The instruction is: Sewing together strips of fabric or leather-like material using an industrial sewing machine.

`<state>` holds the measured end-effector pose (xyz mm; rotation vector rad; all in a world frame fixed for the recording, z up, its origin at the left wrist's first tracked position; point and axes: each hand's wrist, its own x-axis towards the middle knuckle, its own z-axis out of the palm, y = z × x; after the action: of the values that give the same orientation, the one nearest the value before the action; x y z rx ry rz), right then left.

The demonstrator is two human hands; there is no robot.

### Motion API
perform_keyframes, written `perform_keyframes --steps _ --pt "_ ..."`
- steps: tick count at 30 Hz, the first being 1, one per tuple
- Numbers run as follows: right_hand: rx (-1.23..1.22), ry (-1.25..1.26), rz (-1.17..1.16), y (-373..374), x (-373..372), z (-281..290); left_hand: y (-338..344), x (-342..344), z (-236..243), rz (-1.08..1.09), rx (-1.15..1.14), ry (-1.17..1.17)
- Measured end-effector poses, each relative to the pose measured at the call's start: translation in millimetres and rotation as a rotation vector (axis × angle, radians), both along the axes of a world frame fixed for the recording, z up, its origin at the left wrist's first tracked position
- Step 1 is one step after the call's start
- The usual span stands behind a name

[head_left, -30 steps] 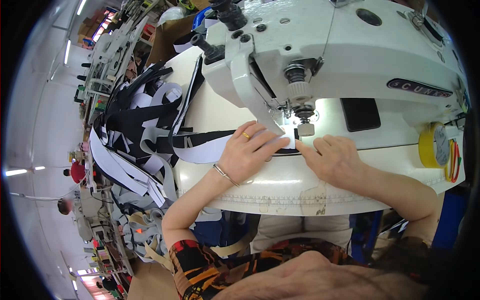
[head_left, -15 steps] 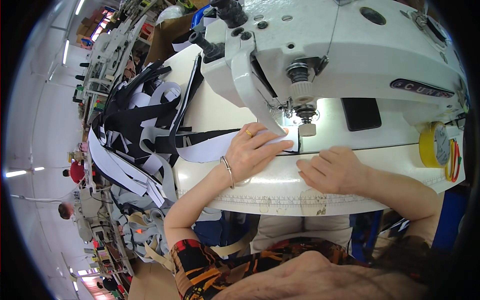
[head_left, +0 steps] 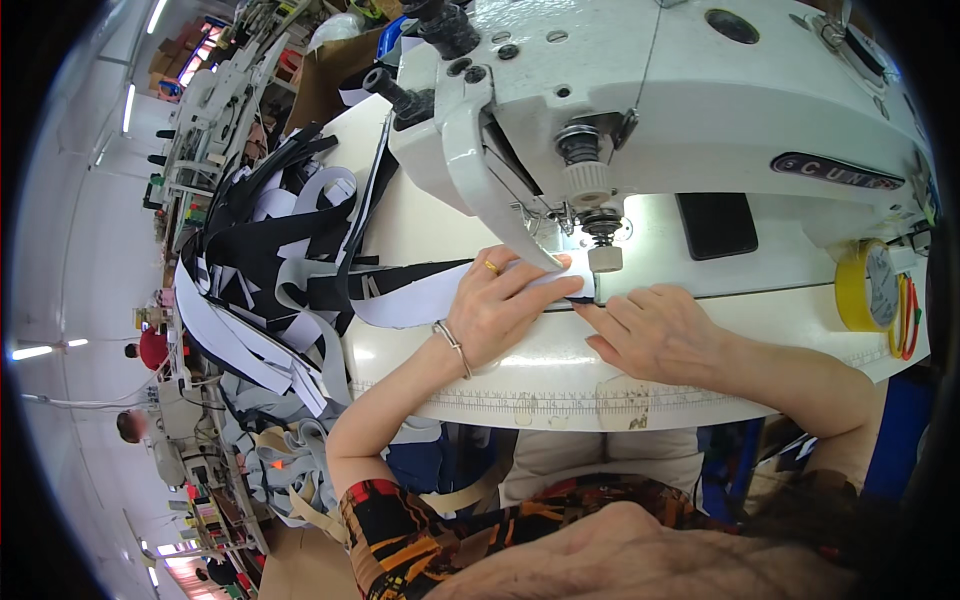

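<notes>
My left hand [head_left: 497, 312], with a ring and a bracelet, lies on a white-and-black fabric strip [head_left: 405, 303] by the needle area of a white sewing machine [head_left: 690, 110]. Its fingers stretch out flat, pressing the strip to the bed. The strip's end passes beside the presser foot, which is partly hidden by the machine head. My right hand [head_left: 655, 330] rests on the table just right of the strip's end. Its fingers are apart, the foremost fingertip at the strip's dark corner, and nothing shows in its grasp.
A heap of black and white strips [head_left: 270, 240] covers the table's left side. A black phone [head_left: 717, 225] lies under the machine arm. At the right stand a yellow tape roll [head_left: 855, 287] and orange-handled scissors [head_left: 909, 318]. A ruler scale [head_left: 540, 403] runs along the front edge.
My right hand has moved up and slightly left to the strip's end, and its curled fingers have opened out. My left hand stays on the strip. The view has shifted slightly.
</notes>
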<state>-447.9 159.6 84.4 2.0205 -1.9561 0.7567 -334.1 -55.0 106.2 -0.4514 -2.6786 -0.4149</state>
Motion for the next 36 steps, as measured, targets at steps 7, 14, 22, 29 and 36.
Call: perform_keyframes --steps 7,14,22,29,36 --pt "-0.001 -0.015 0.007 -1.1 1.2 1.3 1.3 2.2 -1.5 -0.014 -0.052 0.023" --pt "-0.001 -0.027 -0.005 -0.7 1.8 1.0 -1.9 1.6 1.6 -0.059 0.013 -0.029" --pt "-0.001 -0.033 -0.018 -0.2 2.8 0.9 0.2 3.4 2.1 -0.065 0.046 -0.019" --pt "0.007 -0.033 0.014 -0.9 1.4 -1.0 0.8 2.3 -6.0 -0.041 -0.051 0.046" --pt "0.026 -0.035 0.034 -1.3 -1.4 0.4 3.9 0.9 -2.4 -0.028 -0.044 0.033"
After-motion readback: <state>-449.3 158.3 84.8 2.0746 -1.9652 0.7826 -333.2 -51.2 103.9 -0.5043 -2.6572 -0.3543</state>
